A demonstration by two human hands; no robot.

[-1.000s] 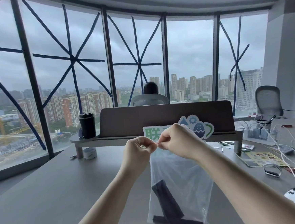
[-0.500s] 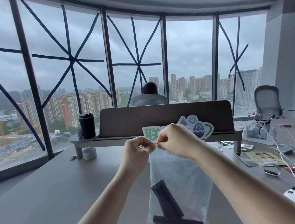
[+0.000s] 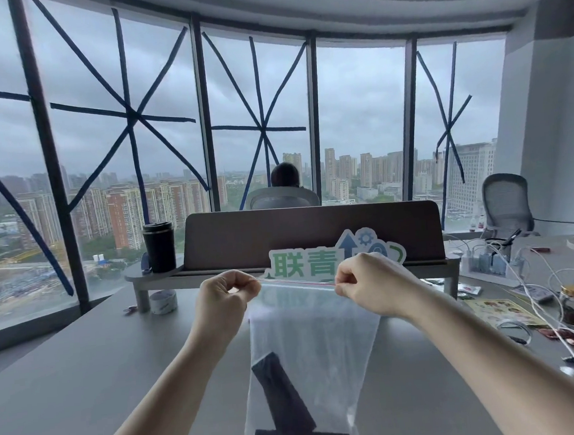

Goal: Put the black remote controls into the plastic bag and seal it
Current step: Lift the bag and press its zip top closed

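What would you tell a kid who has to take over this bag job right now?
Left hand: pinching the left end of the plastic bag's red zip strip.
Right hand: pinching the right end, strip stretched straight between both hands.
Two black remote controls are inside, at the bottom: one leaning up, one lying flat across the base. The bag hangs from the hands over the grey desk.
Done: remotes bagged.
Left: I cannot tell whether the strip is fully pressed shut. Run fingers along it to check, then set the bag down.
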